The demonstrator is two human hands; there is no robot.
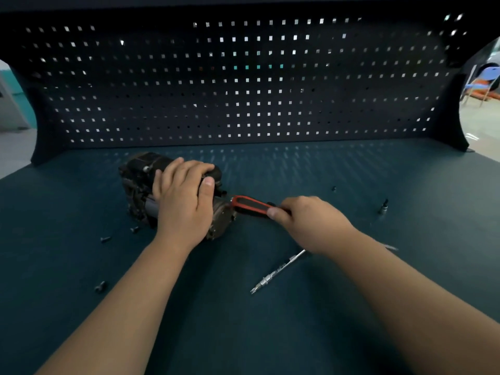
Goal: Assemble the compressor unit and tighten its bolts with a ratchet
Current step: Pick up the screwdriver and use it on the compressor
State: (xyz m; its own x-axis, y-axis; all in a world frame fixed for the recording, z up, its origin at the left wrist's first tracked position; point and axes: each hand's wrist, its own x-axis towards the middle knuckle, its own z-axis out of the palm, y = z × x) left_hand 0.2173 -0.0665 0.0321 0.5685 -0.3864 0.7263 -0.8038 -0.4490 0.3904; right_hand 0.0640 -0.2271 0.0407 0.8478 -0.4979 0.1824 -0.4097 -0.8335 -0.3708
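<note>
A dark, worn compressor unit point(138, 182) lies on its side on the teal workbench point(351, 171), left of centre. My left hand point(184, 201) lies over its top, with the fingers curled round the body and the thumb on the right side. A ratchet with a red and black handle point(250, 204) reaches from the compressor's right end toward the right. My right hand point(308, 223) grips the far end of that handle. The ratchet's head is hidden against the compressor's end plate.
A metal extension bar point(276, 272) lies on the bench below my right forearm. Loose bolts point(105, 239) and a small bolt point(100, 286) lie to the left. A socket point(383, 208) stands at the right. A dark pegboard point(243, 85) backs the bench.
</note>
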